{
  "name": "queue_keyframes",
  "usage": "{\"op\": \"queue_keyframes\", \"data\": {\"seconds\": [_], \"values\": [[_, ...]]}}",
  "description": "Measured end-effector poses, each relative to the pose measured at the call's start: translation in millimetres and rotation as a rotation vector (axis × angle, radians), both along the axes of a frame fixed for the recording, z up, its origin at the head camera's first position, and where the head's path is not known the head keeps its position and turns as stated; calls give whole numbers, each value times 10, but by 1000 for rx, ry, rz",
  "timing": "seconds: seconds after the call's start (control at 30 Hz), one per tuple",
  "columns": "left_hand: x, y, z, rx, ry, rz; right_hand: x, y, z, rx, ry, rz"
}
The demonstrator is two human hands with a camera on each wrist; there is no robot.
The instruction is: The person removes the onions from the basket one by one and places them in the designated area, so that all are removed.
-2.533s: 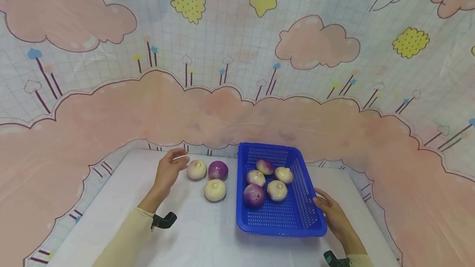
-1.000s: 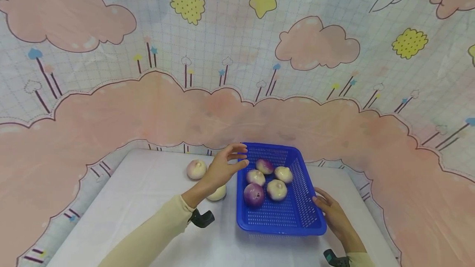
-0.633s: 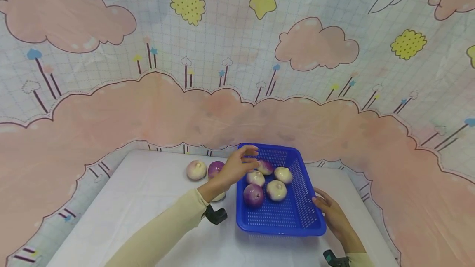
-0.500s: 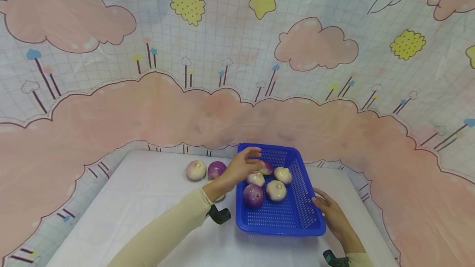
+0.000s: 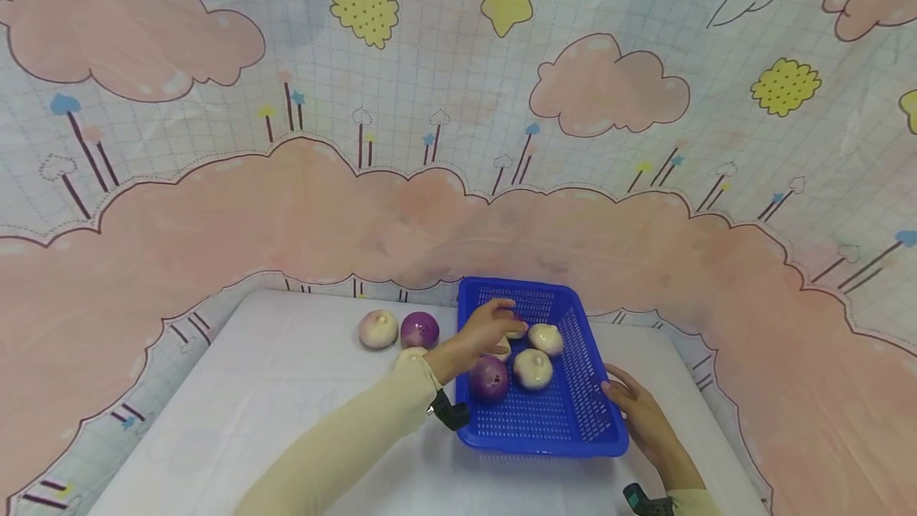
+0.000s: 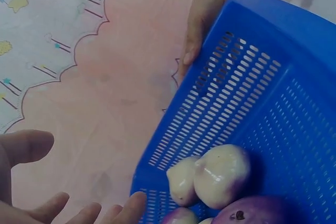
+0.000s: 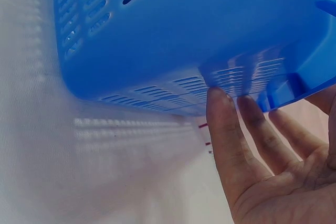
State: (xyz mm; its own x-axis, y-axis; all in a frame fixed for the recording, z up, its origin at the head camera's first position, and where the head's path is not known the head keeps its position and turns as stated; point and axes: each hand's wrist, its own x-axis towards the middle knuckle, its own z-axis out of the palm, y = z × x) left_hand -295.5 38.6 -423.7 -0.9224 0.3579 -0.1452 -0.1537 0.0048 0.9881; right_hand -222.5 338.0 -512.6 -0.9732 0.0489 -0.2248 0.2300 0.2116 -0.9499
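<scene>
My left hand reaches over a blue perforated basket, its fingers spread near a purple-tinged onion that they partly cover. In the left wrist view the thumb stands apart from the fingers, with nothing between them. Beside that onion, a whitish onion is half hidden by the hand. The basket also holds a purple onion and two pale ones. My right hand holds the basket's right rim; in the right wrist view its fingertips touch the outer wall below the rim.
Left of the basket, on the white tabletop, lie a pale onion, a purple onion and another pale onion, partly covered by my left forearm. A cartoon-printed cloth rises behind the table.
From beside the loose onions on the table, my left hand has moved right and then down into the basket. The onions stay where they were; the right hand keeps its place on the rim.
</scene>
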Motion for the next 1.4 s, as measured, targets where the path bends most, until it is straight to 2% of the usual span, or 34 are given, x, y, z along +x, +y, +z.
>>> {"op": "queue_keyframes", "data": {"seconds": [0.23,0.4,0.6,0.73,0.9,1.17,1.4], "values": [[-16,184,-106,-83,-2,40,9,24,-8,-6,3,9],[-28,271,-167,-121,-27,59,15,39,-16,-13,2,15],[-110,344,-290,-183,-42,56,14,45,-23,-21,7,14],[-149,394,-346,-177,-61,55,15,49,-17,-25,8,17],[-156,457,-365,-193,-73,60,15,54,-10,-31,9,26],[-197,488,-430,-252,-88,-6,-20,21,-32,-38,3,5],[-248,509,-471,-269,-99,-60,-46,-7,-25,-32,11,0]]}}
